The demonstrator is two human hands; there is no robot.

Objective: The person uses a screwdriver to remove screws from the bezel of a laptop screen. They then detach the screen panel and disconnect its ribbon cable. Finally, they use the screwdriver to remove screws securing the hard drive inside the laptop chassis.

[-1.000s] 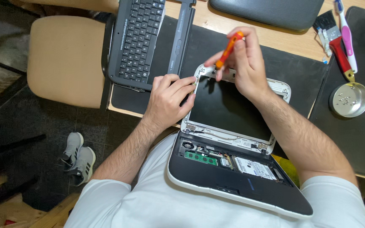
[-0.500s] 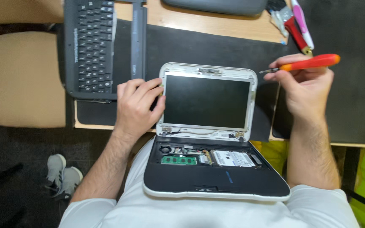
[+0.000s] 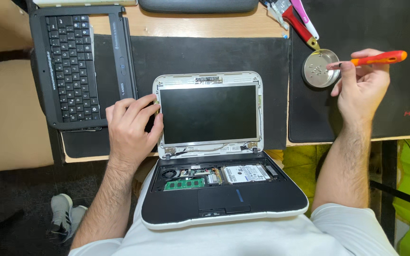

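On a wooden surface (image 3: 205, 28) with black mats: left hand (image 3: 131, 125) steadying the laptop (image 3: 209, 142) screen's nine-o'clock edge, right hand (image 3: 361, 85) clamped on a screwdriver (image 3: 378, 58) tipping over the tin (image 3: 320, 68) at three o'clock, likely dropping a screw.

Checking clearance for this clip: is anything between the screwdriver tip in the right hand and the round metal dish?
Nothing visible. The right hand holds the orange screwdriver with its tip right at the rim of the metal dish, with no object between them.
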